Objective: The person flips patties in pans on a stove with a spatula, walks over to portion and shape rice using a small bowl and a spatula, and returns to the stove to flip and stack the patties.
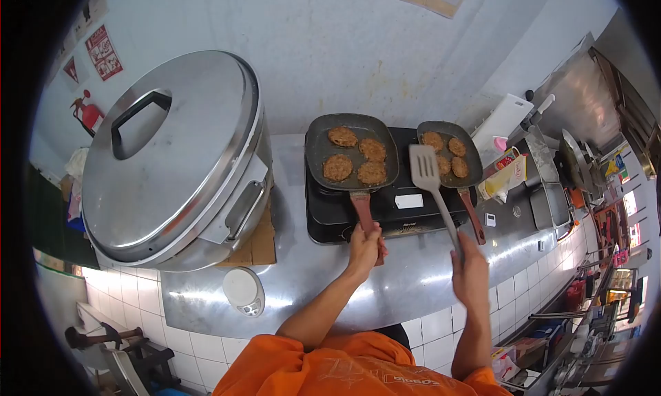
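Observation:
My left hand [365, 250] is wrapped round the reddish-brown handle of a square dark frying pan [352, 150] on the left burner. Several browned patties [337, 167] lie in that pan. In my right hand [471, 271] is a grey slotted spatula [435, 179], tilted up, its blade above the stove between the two pans. A second dark frying pan [449, 136] stands on the right burner with several smaller-looking patties [459, 167] in it; its handle [472, 220] is not held. Both pans rest on a black two-burner gas stove [330, 220].
A large lidded steel pot [172, 155] stands on the left of the steel counter [296, 272]. A white kitchen scale [243, 292] lies near the front edge. At right are a small white timer [490, 220], a yellow packet [506, 177], metal trays [549, 207] and a white cutting board [501, 124].

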`<action>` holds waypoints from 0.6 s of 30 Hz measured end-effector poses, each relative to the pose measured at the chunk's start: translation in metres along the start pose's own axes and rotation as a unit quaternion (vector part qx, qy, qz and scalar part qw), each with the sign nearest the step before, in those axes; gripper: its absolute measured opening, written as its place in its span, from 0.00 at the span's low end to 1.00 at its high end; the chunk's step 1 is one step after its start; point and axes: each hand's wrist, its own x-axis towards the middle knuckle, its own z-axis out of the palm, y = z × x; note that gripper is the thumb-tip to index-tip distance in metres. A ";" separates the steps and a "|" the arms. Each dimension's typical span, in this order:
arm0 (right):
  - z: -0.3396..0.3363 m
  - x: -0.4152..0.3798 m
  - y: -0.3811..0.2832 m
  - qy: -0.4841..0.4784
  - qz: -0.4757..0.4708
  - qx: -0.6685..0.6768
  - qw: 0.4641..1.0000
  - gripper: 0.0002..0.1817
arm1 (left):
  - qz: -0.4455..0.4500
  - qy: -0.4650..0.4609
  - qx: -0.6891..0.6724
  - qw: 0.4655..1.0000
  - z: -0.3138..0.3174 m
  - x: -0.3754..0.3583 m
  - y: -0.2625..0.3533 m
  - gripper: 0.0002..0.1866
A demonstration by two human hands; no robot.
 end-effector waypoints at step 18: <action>0.006 0.199 -0.135 -0.216 -0.211 -0.257 0.918 0.15 | -0.001 -0.041 0.058 0.997 0.006 -0.006 0.000 0.25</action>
